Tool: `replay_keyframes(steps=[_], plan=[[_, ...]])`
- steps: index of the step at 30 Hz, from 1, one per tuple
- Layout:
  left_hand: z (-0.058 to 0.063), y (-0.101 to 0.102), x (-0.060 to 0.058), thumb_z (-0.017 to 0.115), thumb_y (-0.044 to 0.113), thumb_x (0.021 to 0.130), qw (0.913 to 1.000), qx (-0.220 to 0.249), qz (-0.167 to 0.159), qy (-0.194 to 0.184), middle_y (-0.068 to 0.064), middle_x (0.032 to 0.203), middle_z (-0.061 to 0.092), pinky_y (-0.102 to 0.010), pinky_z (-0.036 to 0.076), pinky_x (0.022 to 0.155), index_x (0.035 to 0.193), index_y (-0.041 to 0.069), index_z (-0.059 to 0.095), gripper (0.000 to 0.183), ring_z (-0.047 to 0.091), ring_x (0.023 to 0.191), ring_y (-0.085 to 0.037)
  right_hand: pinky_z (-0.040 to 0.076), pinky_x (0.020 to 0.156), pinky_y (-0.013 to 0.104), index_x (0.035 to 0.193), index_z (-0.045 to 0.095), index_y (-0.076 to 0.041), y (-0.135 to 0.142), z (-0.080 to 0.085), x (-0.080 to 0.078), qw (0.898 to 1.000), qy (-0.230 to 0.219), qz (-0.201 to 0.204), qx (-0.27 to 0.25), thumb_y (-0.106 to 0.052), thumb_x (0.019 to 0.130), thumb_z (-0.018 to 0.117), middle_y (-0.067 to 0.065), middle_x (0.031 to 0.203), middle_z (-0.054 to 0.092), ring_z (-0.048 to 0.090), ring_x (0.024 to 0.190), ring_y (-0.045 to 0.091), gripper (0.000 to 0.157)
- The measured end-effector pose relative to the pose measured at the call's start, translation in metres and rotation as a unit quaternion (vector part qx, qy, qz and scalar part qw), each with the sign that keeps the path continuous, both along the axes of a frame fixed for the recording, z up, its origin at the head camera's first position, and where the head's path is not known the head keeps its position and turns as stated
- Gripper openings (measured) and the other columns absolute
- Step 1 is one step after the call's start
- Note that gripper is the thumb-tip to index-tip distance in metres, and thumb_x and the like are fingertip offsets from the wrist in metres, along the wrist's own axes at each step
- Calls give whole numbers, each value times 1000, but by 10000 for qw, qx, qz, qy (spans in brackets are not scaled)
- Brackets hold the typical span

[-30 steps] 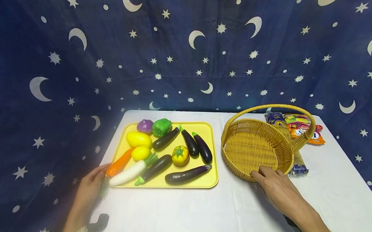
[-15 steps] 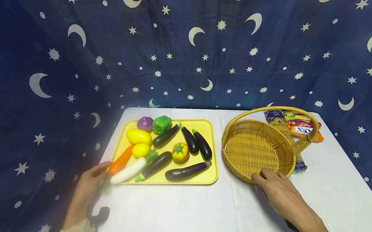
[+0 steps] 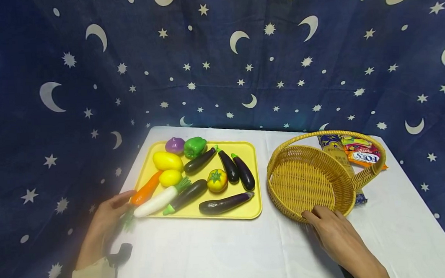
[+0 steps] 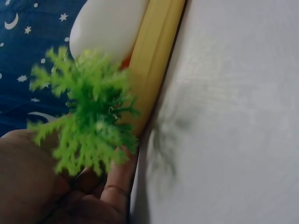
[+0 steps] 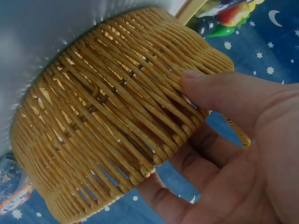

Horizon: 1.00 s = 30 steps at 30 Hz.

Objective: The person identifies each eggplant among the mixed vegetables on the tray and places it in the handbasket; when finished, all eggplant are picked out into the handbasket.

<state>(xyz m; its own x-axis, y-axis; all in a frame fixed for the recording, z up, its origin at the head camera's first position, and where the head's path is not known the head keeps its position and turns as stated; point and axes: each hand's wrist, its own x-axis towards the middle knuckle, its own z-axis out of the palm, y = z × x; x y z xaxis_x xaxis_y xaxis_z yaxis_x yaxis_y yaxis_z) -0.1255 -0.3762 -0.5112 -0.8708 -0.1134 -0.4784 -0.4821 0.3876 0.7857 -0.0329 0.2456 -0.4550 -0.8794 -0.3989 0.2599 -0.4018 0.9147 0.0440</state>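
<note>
At the front left corner of the yellow tray (image 3: 245, 215), my left hand (image 3: 107, 214) grips the edge in the head view. A carrot's frilly green top (image 4: 91, 112) covers part of the fingers in the left wrist view. Beside that hand lie the orange carrot (image 3: 144, 193) and a white radish (image 3: 155, 202). My right hand (image 3: 334, 229) holds the near rim of a round wicker basket (image 3: 300, 185). Its thumb is on one side of the rim, its fingers on the other, in the right wrist view. No contents show in the basket.
Several eggplants (image 3: 226, 203), a tomato (image 3: 217, 181), a green pepper (image 3: 195, 147), a purple onion (image 3: 175, 145) and yellow fruits (image 3: 168, 161) lie on the tray. Behind the basket are a pasta bag (image 3: 336, 152) and a Fox's packet (image 3: 363, 150). A starry cloth hangs around the table.
The basket has shifted slightly nearer to me with my right hand on its rim. The left hand stays at the tray corner. The head view has tilted a little.
</note>
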Motion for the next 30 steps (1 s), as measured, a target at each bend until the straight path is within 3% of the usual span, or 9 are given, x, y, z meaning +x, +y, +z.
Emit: replay_keyframes(steps=[3,10,13,22,26,30], plan=[[-2,0,0,70,43,100,10000,51,78,-8,-9,176,33,-75,18,128,164,30,43,70,18,166,-41,36,64,31,100,66,-23,-1,0,1,10000,-16,-17,-4,-11,84,84,-6,83,52,54,78,14,27],[-4,12,-6,66,15,94,9948,351,947,-146,-7,175,35,-60,33,130,162,30,47,71,24,165,-36,37,63,31,99,67,-23,0,0,3,9999,124,48,-43,-11,81,87,-6,83,53,54,77,14,29],[-1,16,-7,64,13,94,9932,332,1107,-144,-7,175,37,-58,35,129,161,28,49,70,26,164,-35,37,63,31,100,67,-23,1,-1,4,9996,226,108,-114,-11,80,86,-6,83,53,54,78,14,29],[2,14,-10,64,18,99,9927,235,1110,-397,-4,176,34,-69,17,132,162,30,47,67,14,168,-38,39,64,31,102,69,-24,2,-3,9,9994,243,134,-203,-10,79,85,-7,85,55,54,79,13,31],[0,13,-9,63,17,99,9935,348,1033,-325,-5,176,33,-65,19,133,162,29,46,67,16,168,-36,37,62,30,101,68,-23,3,-4,8,9989,306,207,-284,-13,77,84,-8,84,53,53,77,13,31],[-3,11,-8,64,18,98,9933,378,1025,-372,-6,177,32,-67,18,132,163,31,45,68,14,168,-37,36,61,29,100,68,-23,4,-4,7,9987,325,231,-329,-15,77,85,-9,84,52,51,75,12,29]])
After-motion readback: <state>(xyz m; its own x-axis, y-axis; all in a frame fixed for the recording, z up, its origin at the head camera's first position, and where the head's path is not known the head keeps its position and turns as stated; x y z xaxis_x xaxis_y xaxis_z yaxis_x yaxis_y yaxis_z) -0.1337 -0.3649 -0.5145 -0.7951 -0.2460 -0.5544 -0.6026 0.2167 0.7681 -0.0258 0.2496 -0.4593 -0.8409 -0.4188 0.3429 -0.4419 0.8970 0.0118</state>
